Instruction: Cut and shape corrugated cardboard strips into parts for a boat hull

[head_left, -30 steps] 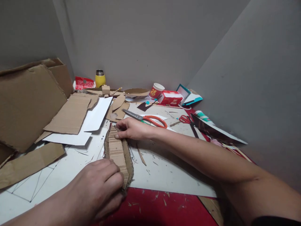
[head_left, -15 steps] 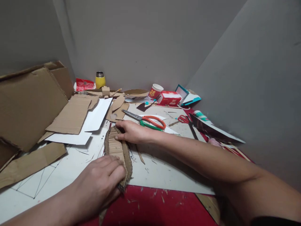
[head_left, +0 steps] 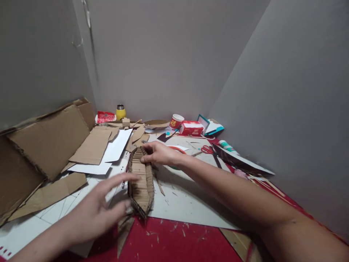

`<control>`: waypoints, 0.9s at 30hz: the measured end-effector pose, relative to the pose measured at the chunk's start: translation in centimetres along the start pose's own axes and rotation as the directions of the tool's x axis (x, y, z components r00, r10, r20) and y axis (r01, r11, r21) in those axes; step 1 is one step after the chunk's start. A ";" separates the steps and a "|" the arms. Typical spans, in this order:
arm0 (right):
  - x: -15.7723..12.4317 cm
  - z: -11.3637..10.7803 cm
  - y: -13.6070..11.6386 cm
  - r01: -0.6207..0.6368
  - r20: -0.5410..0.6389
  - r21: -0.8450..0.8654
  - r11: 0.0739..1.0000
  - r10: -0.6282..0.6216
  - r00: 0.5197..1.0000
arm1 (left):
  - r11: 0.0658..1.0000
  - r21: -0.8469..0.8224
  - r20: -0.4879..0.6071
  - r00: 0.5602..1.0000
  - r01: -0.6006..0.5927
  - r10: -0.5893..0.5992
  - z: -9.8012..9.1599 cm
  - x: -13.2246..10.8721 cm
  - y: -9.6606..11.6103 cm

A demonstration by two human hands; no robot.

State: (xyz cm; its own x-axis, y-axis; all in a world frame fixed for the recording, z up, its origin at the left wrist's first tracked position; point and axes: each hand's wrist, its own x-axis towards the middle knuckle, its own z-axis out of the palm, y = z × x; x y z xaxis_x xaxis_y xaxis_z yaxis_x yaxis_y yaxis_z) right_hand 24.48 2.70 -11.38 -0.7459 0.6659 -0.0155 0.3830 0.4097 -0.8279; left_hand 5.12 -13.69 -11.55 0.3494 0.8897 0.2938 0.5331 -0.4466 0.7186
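A boat-shaped cardboard piece (head_left: 140, 185) with low side walls and pointed ends lies lengthwise before me, its ribbed inside facing up. My right hand (head_left: 158, 153) grips its far right wall, thumb inside and fingers outside. Beside the left wall is my left hand (head_left: 102, 207), slightly blurred, with thumb and index finger apart and nothing held. Its index fingertip reaches over the piece's inside; I cannot tell whether it touches. Large scissors with an orange handle (head_left: 178, 149) lie behind my right wrist, mostly hidden.
Cardboard sheets (head_left: 91, 145) and white paper (head_left: 120, 145) lie left, near a large cardboard box (head_left: 51, 138). Along the back stand a yellow bottle (head_left: 120, 112), a paper cup (head_left: 176, 121) and a red box (head_left: 191, 127). Small red-handled scissors (head_left: 207, 149) are at right.
My left hand has let go of the cardboard boat's near end and moved left, fingers opening. My right hand still holds the far end. The camera view has tilted upward.
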 end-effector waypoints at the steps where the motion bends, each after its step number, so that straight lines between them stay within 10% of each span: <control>1: -0.5 -0.4 -0.5 0.027 -0.028 0.014 1.000 -0.026 0.999 | 0.990 -0.122 -0.102 0.991 0.069 -0.081 -0.4 0.3 -0.1; 3: -1.8 -1.0 -1.7 0.085 -0.093 0.030 0.996 -0.082 0.992 | 0.908 -0.390 -0.264 0.926 0.153 -0.269 -0.8 1.1 -0.4; 6: -3.9 -1.4 -3.8 0.220 -0.217 -0.024 0.975 -0.220 0.951 | 0.714 -0.664 -0.156 0.892 0.223 -0.424 -0.1 2.4 -0.4; 10: -6.1 -1.4 -5.7 0.352 -0.335 -0.240 0.905 -0.417 0.845 | 0.549 -0.772 0.090 0.910 0.321 -0.405 2.0 2.9 0.8; 14: -7.7 -1.6 -6.5 0.357 -0.407 -0.367 0.859 -0.494 0.769 | 0.584 -0.767 0.071 0.940 0.266 -0.335 3.7 2.9 2.5; 27: -11.3 -1.3 -6.6 0.369 -0.483 -0.082 0.926 -0.361 0.798 | 0.386 -0.896 0.053 0.916 0.220 -0.399 4.6 5.1 7.3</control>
State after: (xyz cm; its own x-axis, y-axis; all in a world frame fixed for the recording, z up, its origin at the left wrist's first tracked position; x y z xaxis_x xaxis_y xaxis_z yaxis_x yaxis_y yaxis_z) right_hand 31.08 -6.73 -5.03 -0.4701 0.6845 0.5571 0.1241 0.6762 -0.7262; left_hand 14.29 -12.82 -7.71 0.1481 0.9877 -0.0506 -0.4074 0.1075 0.9069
